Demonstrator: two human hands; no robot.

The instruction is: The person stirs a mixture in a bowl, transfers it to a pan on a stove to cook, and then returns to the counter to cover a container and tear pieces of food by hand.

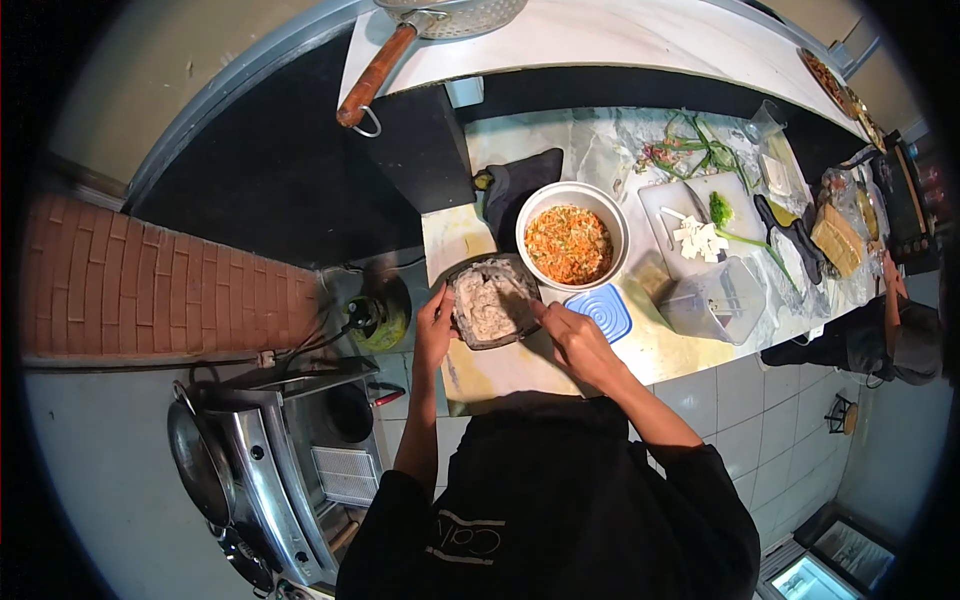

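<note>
A dark square bowl [462,338] sits at the counter's near left edge, holding a pale, floury paste [492,300]. My left hand [435,325] is closed on its left rim. At the right rim, my right hand [578,342] has its fingers pinched together; whether they grip the rim or a thin utensil I cannot make out. Just behind stands a round white pot [622,240] filled with shredded orange and green vegetables [568,245]. A blue square lid [601,312] lies flat beside my right hand.
A white cutting board [655,205] carries white pieces, greens and a knife. Near it are a clear plastic container [715,300], a dark cloth [520,185] and green stalks [705,145]. A strainer [450,18] rests on the upper shelf. A stove [270,470] stands left; another person [880,330] is far right.
</note>
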